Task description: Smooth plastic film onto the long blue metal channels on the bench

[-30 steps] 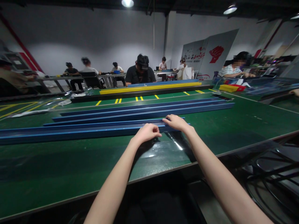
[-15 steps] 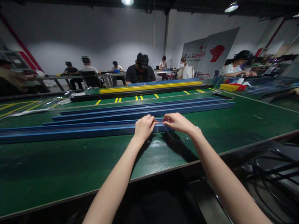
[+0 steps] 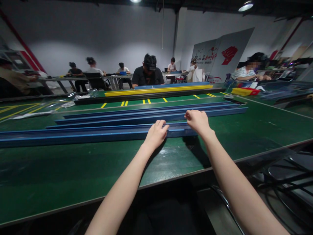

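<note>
A long blue channel-shaped rail (image 3: pixel 97 136) lies on the green table in front of me, running off to the left. My left hand (image 3: pixel 156 134) is over its near edge toward the right end, fingers bent down onto the rail and closed around it. My right hand (image 3: pixel 197 121) is held just above the rail's right end with fingers curled into a pinch. Whatever the right fingertips may hold is hidden or too small to name. Behind lie more blue rails (image 3: pixel 146 116), side by side.
Across the green table (image 3: pixel 73 169) lie a yellow rail (image 3: pixel 156 90) and a black rail (image 3: pixel 176 94). A dark phone-like object (image 3: pixel 235 101) and a yellow-and-red tray (image 3: pixel 244 91) are to the right. A person (image 3: pixel 148 73) sits opposite; clear plastic wrapping (image 3: pixel 85 95) lies at left.
My right hand has moved right and slightly up, away from my left. My left hand has shifted a little right along the rail, and the gap between them is wider.
</note>
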Motion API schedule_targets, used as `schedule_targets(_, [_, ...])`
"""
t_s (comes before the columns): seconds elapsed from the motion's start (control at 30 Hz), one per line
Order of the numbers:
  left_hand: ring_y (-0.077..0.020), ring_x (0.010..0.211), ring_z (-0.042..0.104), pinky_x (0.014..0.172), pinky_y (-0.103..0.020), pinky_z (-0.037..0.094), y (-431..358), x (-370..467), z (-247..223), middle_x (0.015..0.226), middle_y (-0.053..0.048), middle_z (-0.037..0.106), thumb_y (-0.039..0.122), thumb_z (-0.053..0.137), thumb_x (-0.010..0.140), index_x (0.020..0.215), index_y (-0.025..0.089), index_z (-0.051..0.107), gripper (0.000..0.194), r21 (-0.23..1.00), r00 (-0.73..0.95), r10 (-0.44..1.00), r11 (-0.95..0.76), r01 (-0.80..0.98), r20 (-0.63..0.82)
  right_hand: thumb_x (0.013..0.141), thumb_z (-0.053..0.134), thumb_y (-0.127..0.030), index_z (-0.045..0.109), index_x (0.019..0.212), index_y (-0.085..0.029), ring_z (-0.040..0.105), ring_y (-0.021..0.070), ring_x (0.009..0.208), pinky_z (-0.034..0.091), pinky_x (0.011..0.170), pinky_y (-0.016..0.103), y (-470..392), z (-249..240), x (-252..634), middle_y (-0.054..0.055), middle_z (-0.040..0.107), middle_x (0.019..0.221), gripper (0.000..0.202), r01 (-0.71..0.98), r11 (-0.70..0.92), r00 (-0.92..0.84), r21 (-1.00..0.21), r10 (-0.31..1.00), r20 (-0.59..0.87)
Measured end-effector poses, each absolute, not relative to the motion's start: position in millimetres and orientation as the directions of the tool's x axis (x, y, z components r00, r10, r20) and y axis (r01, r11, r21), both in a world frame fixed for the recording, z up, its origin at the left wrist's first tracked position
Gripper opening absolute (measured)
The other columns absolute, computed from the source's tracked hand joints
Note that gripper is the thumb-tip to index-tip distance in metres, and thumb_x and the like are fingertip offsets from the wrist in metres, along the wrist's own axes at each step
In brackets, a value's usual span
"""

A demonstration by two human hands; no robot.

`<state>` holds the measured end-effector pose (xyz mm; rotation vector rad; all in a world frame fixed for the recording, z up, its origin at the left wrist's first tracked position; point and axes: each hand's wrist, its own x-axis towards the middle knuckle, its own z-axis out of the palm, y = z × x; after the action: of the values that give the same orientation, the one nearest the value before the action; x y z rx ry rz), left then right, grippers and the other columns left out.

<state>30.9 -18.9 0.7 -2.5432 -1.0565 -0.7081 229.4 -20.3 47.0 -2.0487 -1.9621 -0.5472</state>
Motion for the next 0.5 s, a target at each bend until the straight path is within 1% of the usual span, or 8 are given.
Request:
schedule_targets(0.07, [-0.0204, 0.104, 0.045, 0.084, -0.032, 0.044, -18, 31, -1, 0.114, -0.010, 0.050, 0.021, 0.047, 0.083, 0.103, 0.018, 0.055, 0.022, -0.085, 0.628, 0.575, -0.699, 0.710, 0.524, 0.082, 0.040, -0.020, 0.062, 0.082, -0.016, 0.052, 0.0204, 0.082, 0.029, 0.074, 0.035, -18, 40, 240, 0.009, 0.065, 0.087, 0.022, 0.979, -0.098, 0.002, 0.177, 0.880, 0.474])
schedule_targets(0.13, [-0.0202, 0.105, 0.046, 0.087, -0.032, 0.043, -18, 32, -2, 0.114, -0.010, 0.052, 0.027, 0.046, 0.085, 0.104, 0.017, 0.055, 0.024, -0.080, 0.646, 0.580, -0.710, 0.699, 0.496, 0.082, 0.040, -0.021, 0.062, 0.081, -0.016, 0.049, 0.0218, 0.083, 0.026, 0.079, 0.039, -16, 32, 249, 0.010, 0.064, 0.085, 0.023, 0.969, -0.115, -0.015, 0.219, 0.854, 0.520])
schedule_targets(0.2, [-0.0205, 0.108, 0.047, 0.091, -0.032, 0.041, -19, 32, -3, 0.116, -0.010, 0.053, 0.035, 0.045, 0.085, 0.108, 0.015, 0.055, 0.032, -0.073, 0.663, 0.586, -0.721, 0.689, 0.465, 0.082, 0.040, -0.022, 0.063, 0.079, -0.017, 0.047, 0.0227, 0.084, 0.023, 0.086, 0.041, -14, 23, 257, 0.012, 0.063, 0.086, 0.023, 0.963, -0.105, -0.054, 0.247, 0.825, 0.562])
schedule_targets(0.27, [-0.0217, 0.112, 0.046, 0.095, -0.033, 0.038, -19, 32, -4, 0.122, -0.011, 0.051, 0.044, 0.044, 0.084, 0.116, 0.014, 0.051, 0.044, -0.072, 0.680, 0.591, -0.730, 0.680, 0.434, 0.080, 0.042, -0.021, 0.064, 0.078, -0.017, 0.045, 0.0245, 0.089, 0.018, 0.093, 0.043, -11, 15, 262, 0.012, 0.063, 0.087, 0.022, 0.960, -0.109, -0.068, 0.257, 0.803, 0.593])
schedule_targets(0.33, [-0.0229, 0.118, 0.042, 0.099, -0.034, 0.035, -20, 33, -5, 0.128, -0.012, 0.048, 0.052, 0.043, 0.082, 0.122, 0.014, 0.047, 0.055, -0.075, 0.692, 0.600, -0.731, 0.678, 0.401, 0.078, 0.044, -0.019, 0.064, 0.078, -0.016, 0.044, 0.0265, 0.097, 0.014, 0.098, 0.045, -8, 10, 264, 0.013, 0.062, 0.093, 0.020, 0.962, -0.106, -0.072, 0.251, 0.788, 0.612])
schedule_targets(0.4, [-0.0228, 0.122, 0.040, 0.101, -0.034, 0.032, -19, 33, -7, 0.131, -0.012, 0.045, 0.055, 0.042, 0.081, 0.125, 0.014, 0.045, 0.060, -0.080, 0.696, 0.613, -0.726, 0.683, 0.374, 0.077, 0.045, -0.017, 0.063, 0.083, -0.014, 0.043, 0.0274, 0.105, 0.013, 0.101, 0.044, -5, 6, 261, 0.014, 0.059, 0.102, 0.019, 0.972, -0.082, -0.077, 0.222, 0.775, 0.627])
schedule_targets(0.47, [-0.0219, 0.123, 0.038, 0.102, -0.033, 0.031, -17, 33, -9, 0.133, -0.011, 0.044, 0.055, 0.040, 0.082, 0.127, 0.014, 0.043, 0.060, -0.091, 0.695, 0.621, -0.718, 0.690, 0.364, 0.078, 0.045, -0.019, 0.062, 0.089, -0.013, 0.043, 0.0265, 0.109, 0.015, 0.101, 0.043, -3, 4, 255, 0.014, 0.058, 0.109, 0.021, 0.985, -0.034, -0.083, 0.170, 0.768, 0.635])
schedule_targets(0.5, [-0.0215, 0.124, 0.038, 0.102, -0.033, 0.030, -16, 33, -10, 0.133, -0.010, 0.044, 0.055, 0.039, 0.083, 0.127, 0.014, 0.043, 0.060, -0.099, 0.694, 0.621, -0.715, 0.692, 0.363, 0.080, 0.044, -0.022, 0.062, 0.091, -0.013, 0.044, 0.0253, 0.107, 0.019, 0.100, 0.041, -3, 2, 251, 0.013, 0.058, 0.109, 0.023, 0.991, 0.001, -0.087, 0.137, 0.774, 0.627])
